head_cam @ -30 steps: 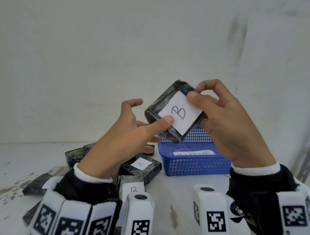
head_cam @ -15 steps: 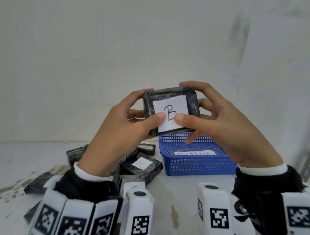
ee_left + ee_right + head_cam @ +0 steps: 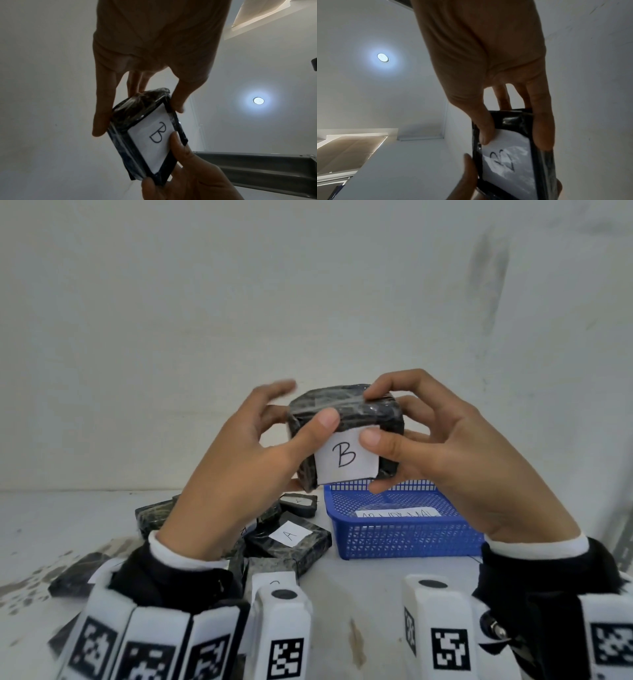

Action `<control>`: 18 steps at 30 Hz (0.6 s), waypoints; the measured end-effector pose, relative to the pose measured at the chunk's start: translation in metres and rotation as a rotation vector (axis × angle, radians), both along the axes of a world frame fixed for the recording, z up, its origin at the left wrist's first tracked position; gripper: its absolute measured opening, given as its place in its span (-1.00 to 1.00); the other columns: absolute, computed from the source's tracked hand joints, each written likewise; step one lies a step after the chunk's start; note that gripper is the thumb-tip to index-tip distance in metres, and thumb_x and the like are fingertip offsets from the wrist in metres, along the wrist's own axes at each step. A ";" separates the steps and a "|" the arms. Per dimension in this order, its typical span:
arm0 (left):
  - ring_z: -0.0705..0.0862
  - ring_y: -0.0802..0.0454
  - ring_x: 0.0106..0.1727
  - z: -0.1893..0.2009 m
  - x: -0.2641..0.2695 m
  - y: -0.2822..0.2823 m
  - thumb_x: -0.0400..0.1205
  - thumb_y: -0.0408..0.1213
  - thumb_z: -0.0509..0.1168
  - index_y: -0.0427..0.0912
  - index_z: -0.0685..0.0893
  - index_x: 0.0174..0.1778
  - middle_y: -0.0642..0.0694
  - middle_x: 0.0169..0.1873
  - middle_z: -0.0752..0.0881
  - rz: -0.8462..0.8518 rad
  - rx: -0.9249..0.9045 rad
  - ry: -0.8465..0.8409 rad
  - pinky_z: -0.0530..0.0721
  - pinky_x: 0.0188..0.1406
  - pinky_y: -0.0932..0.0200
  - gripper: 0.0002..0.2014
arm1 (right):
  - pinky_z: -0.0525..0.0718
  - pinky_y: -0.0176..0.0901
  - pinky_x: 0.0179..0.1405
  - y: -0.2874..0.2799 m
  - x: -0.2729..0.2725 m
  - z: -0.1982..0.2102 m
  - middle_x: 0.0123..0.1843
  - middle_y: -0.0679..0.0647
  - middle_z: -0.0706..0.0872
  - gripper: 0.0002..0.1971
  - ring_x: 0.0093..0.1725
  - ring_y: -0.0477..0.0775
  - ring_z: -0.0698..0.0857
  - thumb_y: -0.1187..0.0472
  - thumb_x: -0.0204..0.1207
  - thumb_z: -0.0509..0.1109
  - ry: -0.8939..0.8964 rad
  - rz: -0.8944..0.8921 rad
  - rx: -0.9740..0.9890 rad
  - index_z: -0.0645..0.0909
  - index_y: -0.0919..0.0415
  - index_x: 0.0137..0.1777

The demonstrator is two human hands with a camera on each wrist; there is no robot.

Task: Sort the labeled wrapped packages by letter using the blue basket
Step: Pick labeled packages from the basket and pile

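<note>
From my remote station I recorded a white table [image 3: 359,587] with a worn, speckled patch at its left side, backed by a pale wall [image 3: 308,302]. On the table, right of centre, stood the blue basket [image 3: 404,537], a mesh-walled tray with a white paper strip inside whose writing I could not read. Left of the basket lay a loose pile of dark wrapped packages [image 3: 274,529], touching and overlapping; one near the basket showed a white label marked A [image 3: 290,533], and the labels on the others were partly hidden or too small to read. Raised above the pile and the near-left corner of the basket, clear of the table, was the package marked B [image 3: 346,436], a dark block in glossy film with its white label tilted toward the head camera. The left hand [image 3: 236,474] gripped it, thumb pressed against the front face at the label's upper left corner and fingers spread round the far side; the left wrist view confirmed fingers along the package's edge. The right hand [image 3: 448,460] also gripped it, thumb on the label's upper right corner, forefinger curled over the top and remaining fingers behind. In the right wrist view the thumb lay on the label and a finger ran down the package's side. A round ceiling lamp [image 3: 257,100] appeared in both wrist views.
</note>
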State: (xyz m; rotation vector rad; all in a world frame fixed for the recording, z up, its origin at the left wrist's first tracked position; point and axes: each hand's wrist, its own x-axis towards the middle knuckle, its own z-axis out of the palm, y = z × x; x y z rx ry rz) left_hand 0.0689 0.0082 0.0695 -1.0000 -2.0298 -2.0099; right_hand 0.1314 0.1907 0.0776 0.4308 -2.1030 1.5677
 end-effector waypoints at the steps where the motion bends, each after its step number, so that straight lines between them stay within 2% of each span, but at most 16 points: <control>1: 0.78 0.10 0.12 0.000 0.000 0.001 0.30 0.28 0.54 0.17 0.61 0.31 0.16 0.13 0.75 0.002 -0.008 0.008 0.79 -0.01 -0.13 -0.33 | 0.84 0.06 -0.23 0.000 -0.001 -0.001 0.10 0.06 0.76 -0.71 -0.08 0.29 0.78 0.18 0.36 0.57 0.005 0.004 -0.004 0.69 -0.13 0.04; 2: 0.78 0.09 0.11 0.001 0.000 0.000 0.31 0.25 0.55 0.12 0.65 0.26 0.17 0.13 0.75 0.000 -0.001 0.017 0.79 -0.02 -0.12 -0.38 | 0.84 0.08 -0.21 0.000 -0.001 -0.001 0.12 0.03 0.77 -0.70 0.00 0.31 0.80 0.21 0.39 0.56 0.009 0.009 -0.014 0.69 -0.14 0.06; 4: 0.81 0.01 0.01 0.002 0.002 0.000 0.33 0.08 0.52 0.05 0.65 0.22 0.16 0.11 0.76 -0.009 0.039 0.015 0.81 -0.05 -0.17 -0.46 | 0.86 0.12 -0.17 -0.002 -0.001 0.000 0.19 -0.04 0.77 -0.61 0.10 0.19 0.81 0.11 0.38 0.55 0.010 0.012 -0.035 0.65 -0.18 0.20; 7: 0.81 -0.13 0.03 0.003 0.002 -0.003 0.35 0.01 0.60 0.09 0.63 0.25 0.16 0.15 0.75 -0.026 0.034 0.039 0.75 0.09 -0.28 -0.45 | 0.85 0.15 -0.19 -0.006 -0.002 0.001 0.25 -0.03 0.78 -0.46 0.17 0.04 0.81 -0.04 0.34 0.48 0.009 0.008 -0.060 0.60 -0.16 0.38; 10: 0.80 0.05 0.09 0.003 -0.001 -0.003 0.35 0.16 0.46 0.14 0.64 0.28 0.10 0.12 0.78 -0.063 0.031 -0.007 0.71 0.18 -0.09 -0.44 | 0.85 0.19 -0.19 -0.006 -0.002 0.001 0.20 -0.03 0.82 -0.49 0.11 0.09 0.84 0.02 0.34 0.47 0.022 -0.012 -0.103 0.66 -0.05 0.35; 12: 0.80 0.05 0.04 0.003 -0.001 -0.002 0.44 0.12 0.44 0.06 0.67 0.25 0.02 0.05 0.81 -0.101 0.027 -0.084 0.68 0.17 0.03 -0.52 | 0.85 0.22 -0.16 -0.006 -0.003 0.001 0.18 -0.03 0.83 -0.52 0.08 0.10 0.85 0.06 0.37 0.47 0.023 -0.025 -0.122 0.68 0.00 0.33; 16: 0.80 -0.23 0.02 0.003 0.000 0.001 0.64 -0.09 0.31 -0.06 0.67 0.10 0.03 -0.12 0.79 -0.148 0.025 -0.157 0.80 0.01 -0.21 -0.81 | 0.86 0.22 -0.11 -0.005 -0.005 0.000 0.10 -0.03 0.83 -0.75 0.03 0.17 0.85 0.22 0.55 0.46 0.031 -0.062 -0.104 0.72 0.04 0.21; 18: 0.81 -0.18 -0.08 0.003 -0.002 0.003 0.66 -0.15 0.26 -0.09 0.66 0.01 0.04 -0.23 0.77 -0.153 0.053 -0.144 0.83 -0.08 -0.13 -0.87 | 0.85 0.17 -0.11 -0.005 -0.004 0.000 0.07 -0.03 0.83 -0.76 -0.02 0.12 0.83 0.16 0.48 0.48 0.034 -0.052 -0.096 0.72 0.01 0.15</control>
